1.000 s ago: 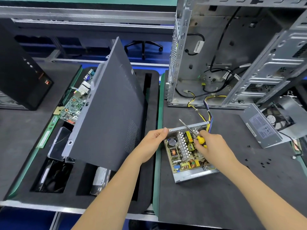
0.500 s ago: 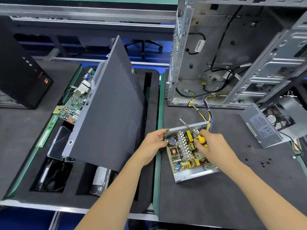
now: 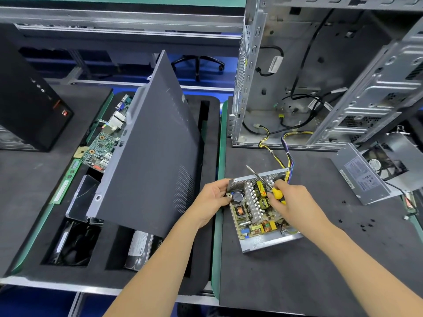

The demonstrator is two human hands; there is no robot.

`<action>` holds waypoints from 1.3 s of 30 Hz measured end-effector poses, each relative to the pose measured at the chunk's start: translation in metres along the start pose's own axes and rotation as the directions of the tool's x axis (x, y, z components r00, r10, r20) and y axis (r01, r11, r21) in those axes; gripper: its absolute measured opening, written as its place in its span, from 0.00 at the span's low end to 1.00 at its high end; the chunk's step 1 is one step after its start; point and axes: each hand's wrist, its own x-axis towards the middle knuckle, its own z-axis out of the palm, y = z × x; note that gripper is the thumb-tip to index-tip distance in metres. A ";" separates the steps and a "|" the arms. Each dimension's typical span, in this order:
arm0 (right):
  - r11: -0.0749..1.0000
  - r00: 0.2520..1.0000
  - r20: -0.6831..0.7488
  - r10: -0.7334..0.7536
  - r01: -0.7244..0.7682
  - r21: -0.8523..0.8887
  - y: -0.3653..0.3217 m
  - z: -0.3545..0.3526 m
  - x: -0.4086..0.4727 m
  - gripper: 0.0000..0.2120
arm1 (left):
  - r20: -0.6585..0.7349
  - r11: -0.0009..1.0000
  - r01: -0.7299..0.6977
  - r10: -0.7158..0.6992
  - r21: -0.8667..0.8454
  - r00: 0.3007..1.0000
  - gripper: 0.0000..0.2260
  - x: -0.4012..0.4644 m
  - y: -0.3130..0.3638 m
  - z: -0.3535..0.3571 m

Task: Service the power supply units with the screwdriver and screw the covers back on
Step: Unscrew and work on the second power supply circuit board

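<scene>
An uncovered power supply unit (image 3: 266,242) lies on the black mat, its circuit board with coils and a heat sink exposed. My left hand (image 3: 211,196) grips its far left corner, thumb by the black capacitor. My right hand (image 3: 295,202) holds a screwdriver (image 3: 263,179) by its yellow handle, the metal shaft slanting up and left over the unit's perforated back wall. A grey power supply cover (image 3: 359,175) with a label lies to the right, its fan (image 3: 384,163) facing up. Several small black screws (image 3: 364,225) are scattered on the mat to the right.
An open metal computer case (image 3: 320,76) stands behind the unit, yellow and black cables (image 3: 286,156) running from it. A dark side panel (image 3: 155,145) leans over a foam tray (image 3: 206,248) holding a motherboard (image 3: 103,143) and drives. A black tower (image 3: 29,99) stands far left.
My left hand slid a little further onto the unit's corner. My right hand with the screwdriver shifted slightly; the unit stayed where it was.
</scene>
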 end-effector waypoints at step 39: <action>0.998 0.999 0.032 0.020 -0.018 -0.053 -0.003 -0.001 0.000 0.10 | -0.053 0.997 -0.014 0.018 0.078 0.998 0.23 0.002 -0.003 0.005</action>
